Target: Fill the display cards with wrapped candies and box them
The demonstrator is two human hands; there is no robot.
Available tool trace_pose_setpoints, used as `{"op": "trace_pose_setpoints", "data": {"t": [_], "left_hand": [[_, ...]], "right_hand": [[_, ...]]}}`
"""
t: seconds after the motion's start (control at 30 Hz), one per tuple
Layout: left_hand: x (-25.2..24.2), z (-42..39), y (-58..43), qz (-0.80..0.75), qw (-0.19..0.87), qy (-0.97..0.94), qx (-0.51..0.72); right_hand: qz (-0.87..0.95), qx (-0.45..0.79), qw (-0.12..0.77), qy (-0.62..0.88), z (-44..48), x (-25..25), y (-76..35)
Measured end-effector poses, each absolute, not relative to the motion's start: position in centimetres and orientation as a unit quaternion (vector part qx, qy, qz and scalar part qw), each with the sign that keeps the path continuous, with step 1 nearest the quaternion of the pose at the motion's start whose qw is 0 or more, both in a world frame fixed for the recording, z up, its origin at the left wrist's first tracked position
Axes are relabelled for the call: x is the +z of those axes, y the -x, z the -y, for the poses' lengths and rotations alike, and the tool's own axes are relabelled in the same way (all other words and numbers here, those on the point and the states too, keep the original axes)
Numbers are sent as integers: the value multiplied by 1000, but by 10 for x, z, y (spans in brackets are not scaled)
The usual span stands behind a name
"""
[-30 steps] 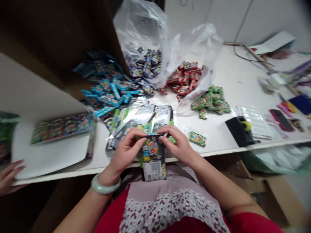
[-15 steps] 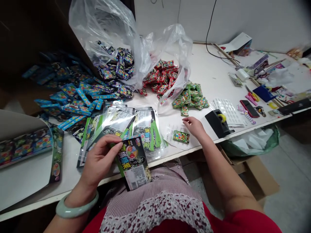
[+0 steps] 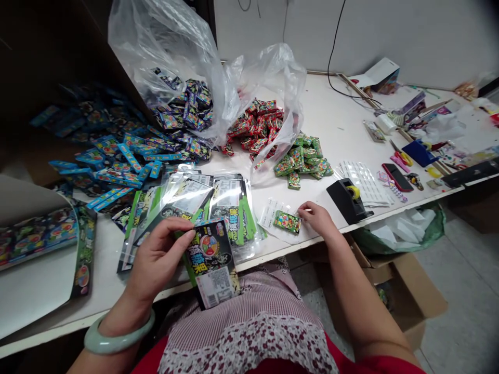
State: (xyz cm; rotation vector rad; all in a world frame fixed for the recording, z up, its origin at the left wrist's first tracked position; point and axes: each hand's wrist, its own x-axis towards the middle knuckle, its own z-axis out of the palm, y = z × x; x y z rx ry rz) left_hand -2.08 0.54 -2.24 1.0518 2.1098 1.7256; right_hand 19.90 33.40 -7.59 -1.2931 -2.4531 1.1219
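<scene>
My left hand (image 3: 158, 257) pinches the top edge of a black and green printed candy pouch (image 3: 212, 259) between thumb and fingers. The pouch hangs over the table's front edge, above my lap. My right hand (image 3: 317, 218) is closed, its fingertips at the right end of a small green candy packet (image 3: 287, 222). That packet lies on a clear sheet with rows of small marks (image 3: 267, 212). Whether the fingertips grip the sheet or something tiny, I cannot make out. Behind my left hand, more flat pouches (image 3: 228, 208) overlap in a spread pile.
Heaps of blue packets (image 3: 117, 161), purple packets (image 3: 195, 104), red packets (image 3: 259, 124) and green packets (image 3: 306, 158) line the back. A plastic bag (image 3: 183, 36) stands over some. A black tape dispenser (image 3: 346, 200) sits right of my right hand. An open box (image 3: 39, 280) is at left.
My right hand has come down and slightly toward me, from above the green packet to its right end. My left hand keeps the pouch in nearly the same place.
</scene>
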Motion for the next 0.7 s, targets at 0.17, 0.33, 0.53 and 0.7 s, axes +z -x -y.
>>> {"op": "trace_pose_setpoints", "data": {"t": [0.17, 0.33, 0.53, 0.7], "left_hand": [[-22, -13, 16, -707, 107, -363, 598], [-18, -23, 6, -680, 116, -381, 616], [-12, -21, 0, -661, 128, -387, 629], [-16, -16, 1, -657, 143, -368, 643]], "right_hand": [[786, 455, 115, 403, -330, -45, -192], [814, 564, 73, 117, -267, 30, -130], [873, 484, -67, -5, -208, 62, -64], [847, 512, -136, 46, -205, 47, -53]]}}
